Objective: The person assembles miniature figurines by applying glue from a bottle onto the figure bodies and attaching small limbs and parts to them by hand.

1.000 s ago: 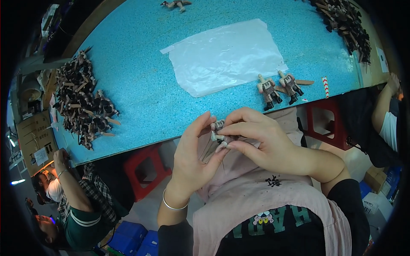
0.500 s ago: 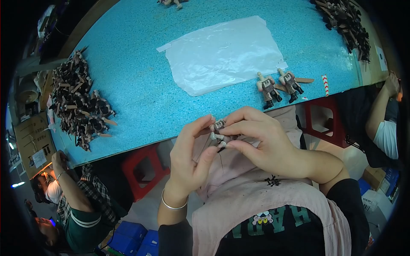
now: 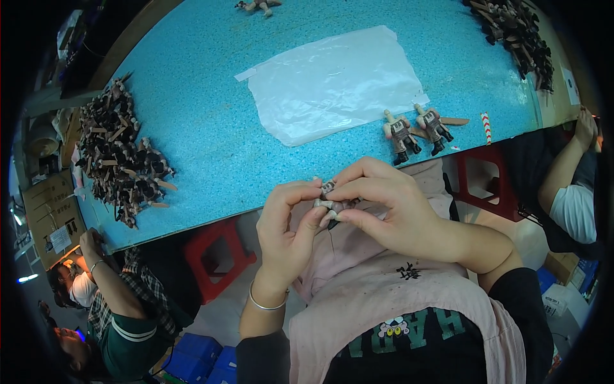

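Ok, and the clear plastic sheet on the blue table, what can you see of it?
The clear, thin plastic sheet lies flat on the speckled blue table, roughly rectangular, slightly wrinkled and glossy under the light. A small tab juts out at its left upper corner. Nothing rests on it and no hand touches it; two small grey-and-tan toy figures lie just off its lower right corner.

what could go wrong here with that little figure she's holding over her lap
The small figure is pinched between the fingertips of the left hand and right hand past the edge of the blue table, so a slip would likely drop it into the lap or onto the floor. The two finished figures lie close to the table edge; a sleeve or elbow might knock them off.
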A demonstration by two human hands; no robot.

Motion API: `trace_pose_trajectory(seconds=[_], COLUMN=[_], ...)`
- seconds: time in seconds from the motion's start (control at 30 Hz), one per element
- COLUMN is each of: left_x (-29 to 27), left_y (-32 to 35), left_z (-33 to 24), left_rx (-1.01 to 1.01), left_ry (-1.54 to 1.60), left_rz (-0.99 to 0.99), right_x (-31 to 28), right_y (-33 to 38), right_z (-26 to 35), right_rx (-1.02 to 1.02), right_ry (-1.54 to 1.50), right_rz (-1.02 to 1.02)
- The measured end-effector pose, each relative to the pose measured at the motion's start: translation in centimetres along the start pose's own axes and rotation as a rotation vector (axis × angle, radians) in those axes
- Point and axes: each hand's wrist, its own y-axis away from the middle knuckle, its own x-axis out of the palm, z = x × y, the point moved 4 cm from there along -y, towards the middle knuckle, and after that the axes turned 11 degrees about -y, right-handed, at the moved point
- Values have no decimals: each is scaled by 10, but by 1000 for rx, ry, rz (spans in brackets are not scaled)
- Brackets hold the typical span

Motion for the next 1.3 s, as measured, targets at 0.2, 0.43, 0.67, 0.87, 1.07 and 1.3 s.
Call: trace_pose_trajectory(seconds=[0.2,0.43,0.67,0.87,1.07,1.3], left_x=[-7,-4,-4,7,9,12], left_y=[14,29,26,23,29,33], left_z=[-7,-20,-12,-12,-14,-12], left_rx=[2,16,-15,-242,-181,-176], left_ry=[166,100,236,698,592,563], left_rz=[-223,-310,-42,319,348,344], right_x=[-1,16,13,12,10,7], right_y=[15,23,23,24,27,25], right_z=[9,-8,-8,1,-2,-4], right_rx=[-135,543,297,139,79,119], right_ry=[-267,-993,-691,-421,-312,-225], right_rz=[-360,87,173,244,285,332])
